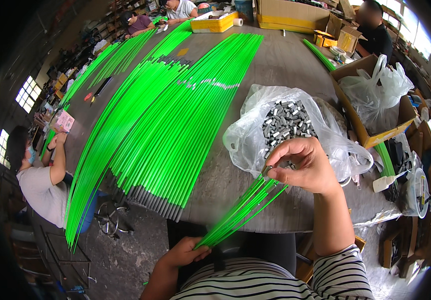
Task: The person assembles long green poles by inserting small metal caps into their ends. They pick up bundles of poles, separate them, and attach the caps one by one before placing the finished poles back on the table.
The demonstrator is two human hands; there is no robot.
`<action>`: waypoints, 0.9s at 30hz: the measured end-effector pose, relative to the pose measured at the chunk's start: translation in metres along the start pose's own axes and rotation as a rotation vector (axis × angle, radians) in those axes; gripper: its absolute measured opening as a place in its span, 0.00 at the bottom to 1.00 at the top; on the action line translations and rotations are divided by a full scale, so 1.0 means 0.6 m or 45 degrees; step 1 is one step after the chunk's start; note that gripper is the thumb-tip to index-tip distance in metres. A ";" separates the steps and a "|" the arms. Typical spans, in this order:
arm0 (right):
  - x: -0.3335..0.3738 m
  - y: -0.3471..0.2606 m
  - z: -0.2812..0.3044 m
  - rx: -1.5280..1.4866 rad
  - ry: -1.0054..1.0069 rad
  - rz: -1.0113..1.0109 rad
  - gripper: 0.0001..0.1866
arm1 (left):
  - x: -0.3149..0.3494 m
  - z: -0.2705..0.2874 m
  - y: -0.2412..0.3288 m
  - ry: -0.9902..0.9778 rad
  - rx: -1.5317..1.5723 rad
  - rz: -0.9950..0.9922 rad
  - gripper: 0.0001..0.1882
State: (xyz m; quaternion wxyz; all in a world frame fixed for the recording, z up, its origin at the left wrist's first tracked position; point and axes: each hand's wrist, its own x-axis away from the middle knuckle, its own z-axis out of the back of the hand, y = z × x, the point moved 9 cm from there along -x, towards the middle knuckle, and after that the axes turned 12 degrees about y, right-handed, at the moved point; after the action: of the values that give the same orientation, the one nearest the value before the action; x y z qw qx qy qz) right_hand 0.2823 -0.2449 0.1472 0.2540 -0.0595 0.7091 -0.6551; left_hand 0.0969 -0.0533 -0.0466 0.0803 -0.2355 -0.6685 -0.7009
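Note:
My left hand (188, 251) is closed around a small bundle of thin green rods (238, 212) near the table's front edge. From that hand the bundle slants up to the right, its far ends fanning apart. My right hand (300, 165) is at those far ends, thumb and forefinger pinching a small grey cap (266, 171) against a rod tip. Whether the cap is on the rod cannot be made out. Just beyond the right hand lies an open clear plastic bag (245, 117) full of small grey and white cylindrical caps (288, 120).
Many green rods with dark ends (175, 135) cover the table's middle and left. A cardboard box (360, 120) with plastic bags stands to the right. Another person (45, 185) sits at the left; more people are at the far side. A yellow-and-white box (214, 22) stands at the back.

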 end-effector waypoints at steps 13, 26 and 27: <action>-0.001 -0.010 -0.007 0.034 -0.059 0.216 0.06 | 0.000 0.003 0.001 0.014 0.043 0.006 0.09; -0.024 0.114 0.058 1.691 0.231 0.110 0.07 | 0.006 0.025 0.001 0.100 0.141 -0.024 0.07; -0.023 0.121 0.051 1.740 0.218 0.093 0.07 | 0.008 0.025 0.001 0.098 0.151 -0.023 0.07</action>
State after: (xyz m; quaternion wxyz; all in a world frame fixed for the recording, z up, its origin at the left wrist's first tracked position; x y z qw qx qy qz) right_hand 0.3261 -0.2570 0.0810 0.1996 0.1898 0.1560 -0.9486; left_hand 0.0965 -0.0378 -0.0443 0.1134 -0.1970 -0.7073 -0.6694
